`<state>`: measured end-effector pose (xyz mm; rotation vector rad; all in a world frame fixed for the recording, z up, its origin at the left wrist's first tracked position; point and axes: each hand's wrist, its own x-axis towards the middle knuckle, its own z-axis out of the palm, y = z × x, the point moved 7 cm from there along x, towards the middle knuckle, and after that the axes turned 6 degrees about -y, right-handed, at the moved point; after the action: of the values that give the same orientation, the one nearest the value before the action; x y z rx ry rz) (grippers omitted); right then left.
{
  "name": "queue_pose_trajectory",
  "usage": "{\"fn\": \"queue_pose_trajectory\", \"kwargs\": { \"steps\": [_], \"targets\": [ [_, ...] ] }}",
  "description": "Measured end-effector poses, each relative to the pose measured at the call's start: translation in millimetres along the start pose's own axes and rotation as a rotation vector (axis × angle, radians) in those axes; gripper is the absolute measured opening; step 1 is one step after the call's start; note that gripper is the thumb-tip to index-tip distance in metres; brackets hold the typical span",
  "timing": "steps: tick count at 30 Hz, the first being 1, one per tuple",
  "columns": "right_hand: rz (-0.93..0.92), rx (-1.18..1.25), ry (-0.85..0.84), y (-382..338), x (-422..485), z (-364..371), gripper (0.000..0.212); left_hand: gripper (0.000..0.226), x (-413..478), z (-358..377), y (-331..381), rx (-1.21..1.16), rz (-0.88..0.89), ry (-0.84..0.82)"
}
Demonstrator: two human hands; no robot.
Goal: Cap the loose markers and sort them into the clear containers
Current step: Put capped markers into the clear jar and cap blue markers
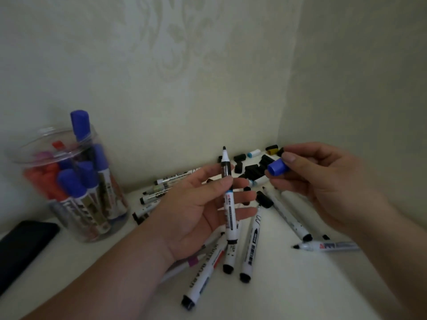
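1. A black flat object [23,248] lies at the left edge of the white surface [300,285], partly cut off by the frame; what it is cannot be told.
2. A pale wall [161,65] with a faint floral pattern stands behind the surface.
3. A plainer side wall [358,77] meets it at a corner on the right.

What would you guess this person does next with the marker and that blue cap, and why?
Probably bring the blue cap in the right hand leftward and press it onto the bare tip of the uncapped marker. The left hand holds that marker upright with its tip exposed, and the cap's open end faces it, a short gap away.
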<state>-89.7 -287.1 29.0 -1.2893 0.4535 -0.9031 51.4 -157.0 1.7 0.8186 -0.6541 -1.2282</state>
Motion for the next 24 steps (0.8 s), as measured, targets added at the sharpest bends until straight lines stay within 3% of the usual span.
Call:
{"fn": "queue_pose_trajectory", "kwargs": {
  "steps": [6, 12, 16, 21, 24],
  "targets": [
    [-0.109, -0.061, 0.025, -9.0, -9.7, 9.8, 0.027, 0.032, -3.5, 2.3, -3.5, 0.112, 0.002, -0.079],
    [-0.194, -0.077, 0.022, -18.8, -13.9, 12.3, 0.024, 0.03, -5.1, -0.8, -6.8, 0.665, 0.062, -0.089],
    [-0.211, -0.134, -0.059, -22.3, -16.5, 16.9, 0.023, 0.026, -5.6, 0.4, 0.3, 0.788, 0.114, -0.041],
    [-0.245, -0.374, -0.15, -20.3, -20.9, 25.7, 0.023, 0.028, -11.2, 1.5, 12.7, 1.061, 0.277, 0.044],
    [-0.253, -0.368, -0.196, -19.0, -21.4, 28.5, 0.021, 0.026, -16.0, 5.2, 20.8, 1.194, 0.426, 0.06]
  ]
}}
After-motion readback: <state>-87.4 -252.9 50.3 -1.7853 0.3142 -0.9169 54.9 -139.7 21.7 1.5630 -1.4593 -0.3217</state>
